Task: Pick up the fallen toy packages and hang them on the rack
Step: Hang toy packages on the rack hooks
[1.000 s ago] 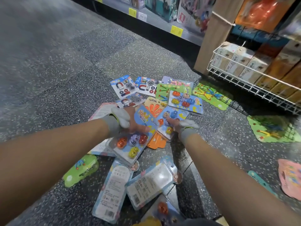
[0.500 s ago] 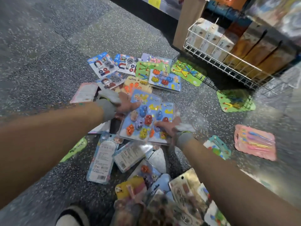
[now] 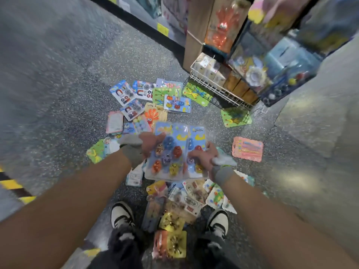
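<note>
Far left, we see yellow-and-black tape (image 3: 11, 183) on the speckled floor (image 3: 58, 94). Moving in, a green package (image 3: 97, 154) lies flat by the left wrist. Beyond it, magnet packages (image 3: 121, 92) fan out face-up among a scatter of others.

Now the left hand (image 3: 149, 144): its grip is clamped on the left edge of the blue toy packages (image 3: 171, 152), thumb across the front. We count two blue cards overlapping, bubbles of coloured figures facing us, held above the floor between both hands. The right hand (image 3: 202, 158) has its grip wrapped round their lower right part, fingers curled over the front.

Beneath them a heap of packages (image 3: 184, 199) crowds the floor between the left shoe (image 3: 121, 214) and the right shoe (image 3: 218, 220), right underfoot.

Further right, a pink package (image 3: 247, 149) lies alone. A second green package (image 3: 236, 118) sits at the foot of the wire basket (image 3: 217, 88) of boxes, and the rack (image 3: 272, 65) of hanging toys rises blurred at far right.
</note>
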